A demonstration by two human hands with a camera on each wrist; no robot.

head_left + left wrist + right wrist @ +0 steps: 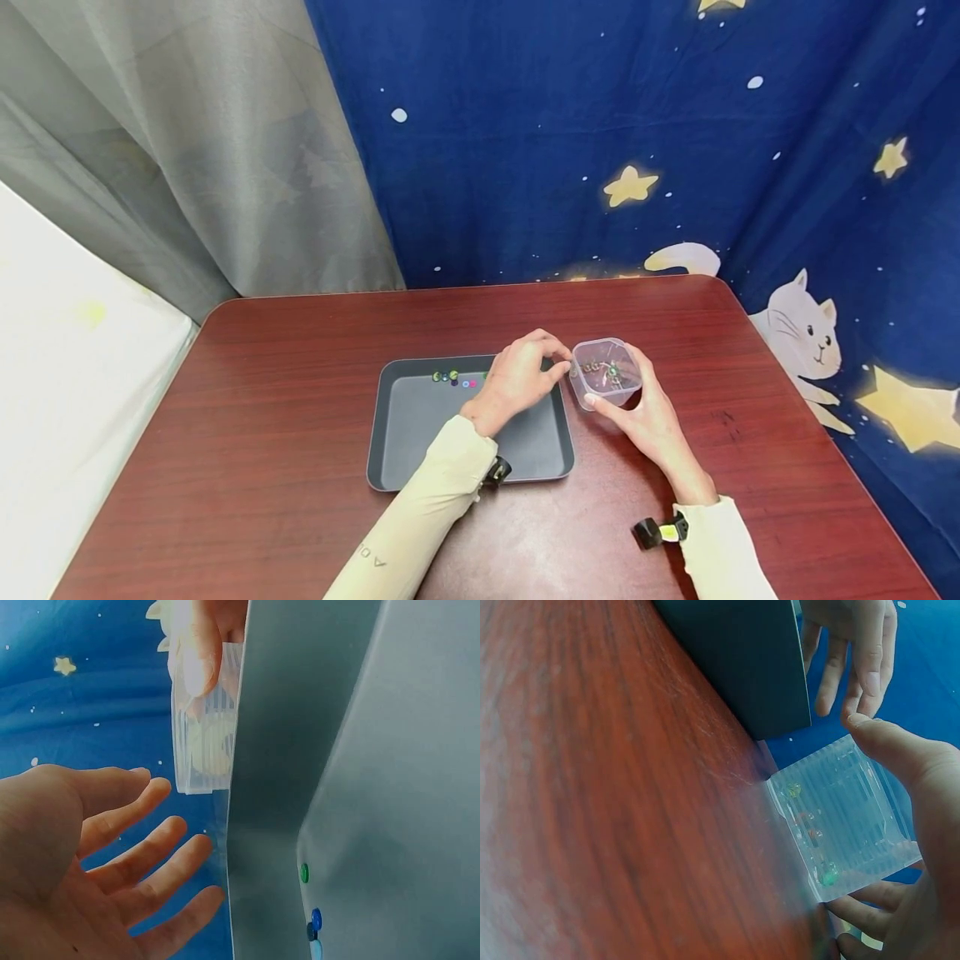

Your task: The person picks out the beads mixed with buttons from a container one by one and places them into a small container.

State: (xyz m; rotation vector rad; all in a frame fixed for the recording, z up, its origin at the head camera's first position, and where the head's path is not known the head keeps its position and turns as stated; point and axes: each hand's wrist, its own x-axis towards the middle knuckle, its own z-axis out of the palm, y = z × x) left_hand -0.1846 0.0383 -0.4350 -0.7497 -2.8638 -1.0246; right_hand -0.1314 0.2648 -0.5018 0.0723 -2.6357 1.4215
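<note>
My right hand (656,421) grips a clear square plastic container (609,354) at the table's middle right, thumb on the near side and fingers around the far right. Inside it lie small bits, some green and some reddish, seen through the wall (847,817) in the right wrist view. My left hand (517,379) hovers above the right side of a dark grey tray (416,437), fingertips close to the container's left side. In the left wrist view those fingers are spread and relaxed, holding nothing. Several small coloured buttons (467,384) lie along the tray's far side; my left hand partly hides that row.
The tray and container stand on a reddish-brown wooden table (300,367). Behind it hang a blue starry curtain (510,167) and a grey curtain (225,150). A small black device (648,532) is strapped at my right wrist.
</note>
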